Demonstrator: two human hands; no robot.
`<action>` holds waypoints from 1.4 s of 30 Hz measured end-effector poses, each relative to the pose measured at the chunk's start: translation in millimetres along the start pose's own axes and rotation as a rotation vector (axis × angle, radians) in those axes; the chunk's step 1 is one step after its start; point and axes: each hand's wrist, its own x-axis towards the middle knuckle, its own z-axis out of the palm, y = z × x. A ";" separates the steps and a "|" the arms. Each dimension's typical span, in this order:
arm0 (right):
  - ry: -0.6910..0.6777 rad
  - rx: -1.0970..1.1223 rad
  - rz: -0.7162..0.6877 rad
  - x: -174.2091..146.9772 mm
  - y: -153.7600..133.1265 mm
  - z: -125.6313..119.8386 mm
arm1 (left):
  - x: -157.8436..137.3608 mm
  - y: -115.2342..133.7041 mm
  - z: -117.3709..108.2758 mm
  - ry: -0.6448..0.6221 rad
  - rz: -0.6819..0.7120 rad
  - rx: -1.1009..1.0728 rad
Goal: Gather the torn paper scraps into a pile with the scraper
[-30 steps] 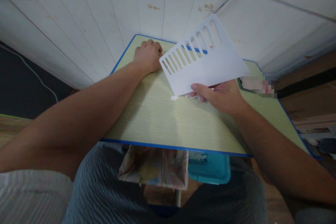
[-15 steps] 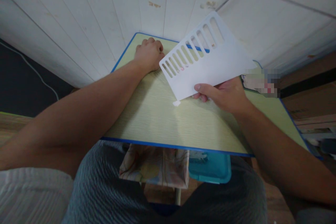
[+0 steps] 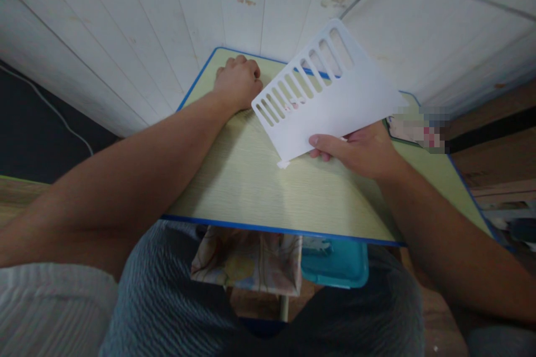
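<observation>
Little has moved since a second ago: the white slotted board (image 3: pixel 326 103) has slid slightly toward the body, and the pale bits that showed beside the right fingers are now mostly out of view. I have that board gripped in the right hand (image 3: pixel 362 150), thumb on its upper face, the other fingers tucked under its near edge. From those fingers it reaches away toward the far side, its long axis running from near left to far right; the slots line the edge farthest from the fingers, growing longer toward the far right.

The right hand is the nearer one to the board's middle. My left hand (image 3: pixel 239 82) rests on the counter (image 3: pixel 247 178), to the far left of the right fingers, just beside the board's left corner; I can't tell whether they touch. Its fingers curl under, so I can't tell if they hold anything.

Left of the right fingers and a little nearer the body, a white scrap (image 3: pixel 283 165) sits at the board's near corner. Right of them, past the wrist, lies a blurred phone-like thing (image 3: pixel 406 129). Lower down, toward the body, I see a flowered box (image 3: pixel 251 268) and a blue tub (image 3: pixel 343 268).
</observation>
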 end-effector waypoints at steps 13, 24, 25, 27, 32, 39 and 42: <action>-0.332 0.006 0.085 -2.8 -10.7 -18.7 | -3.3 2.3 -3.3 -0.016 -0.016 -0.035; -0.496 0.115 0.197 -3.0 -10.4 -29.4 | -2.9 4.5 -2.9 -0.003 -0.026 -0.023; -0.503 0.119 0.202 -3.6 -10.1 -29.8 | -1.4 3.3 -1.2 0.005 -0.024 -0.026; -0.489 0.128 0.223 -4.6 -9.4 -30.3 | 1.9 0.4 2.5 0.019 -0.021 -0.044; -0.632 0.167 0.265 -5.2 -10.3 -29.7 | 5.6 -3.6 7.1 0.038 -0.007 -0.046; -0.739 0.257 0.254 -5.2 -13.6 -28.7 | 3.0 -3.4 5.5 0.039 -0.012 -0.037; -0.782 0.247 0.256 -5.5 -12.8 -29.7 | 3.5 -3.3 5.7 0.043 -0.004 -0.015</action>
